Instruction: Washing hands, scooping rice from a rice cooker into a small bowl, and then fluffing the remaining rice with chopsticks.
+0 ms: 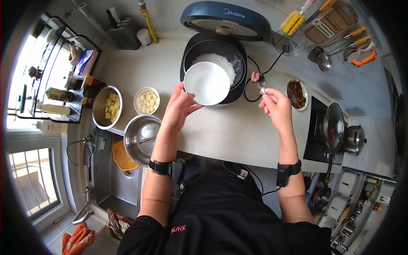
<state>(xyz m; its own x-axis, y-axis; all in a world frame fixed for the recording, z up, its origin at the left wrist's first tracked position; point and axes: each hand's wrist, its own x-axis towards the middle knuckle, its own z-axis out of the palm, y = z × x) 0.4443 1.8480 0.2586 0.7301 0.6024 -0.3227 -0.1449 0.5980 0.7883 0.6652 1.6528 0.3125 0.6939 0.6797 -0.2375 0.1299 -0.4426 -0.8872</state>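
My left hand (pixel 180 106) grips a white bowl (pixel 207 83) by its rim, thumb over the edge. The bowl is above the front of an open Midea rice cooker (pixel 237 92) and hides part of the white rice (pixel 215 59) in its dark inner pot. Its inside looks plain white; whether it holds clear liquid I cannot tell. To the right of the cooker, my right hand (pixel 276 106) pinches the handle of a metal spoon (pixel 260 82) raised over the countertop. A pinkish patch shows by the spoon's bowl, too unclear to name.
Left stand a bowl of peeled garlic cloves (pixel 147 100), a metal bowl of yellow chunks (pixel 112 107) and a steel basin (pixel 131 142) beside the sink (pixel 119 194). Right are a dish of dark brown food (pixel 296 94) and a lidded pan (pixel 333 127). A black cord (pixel 271 67) runs beside the cooker.
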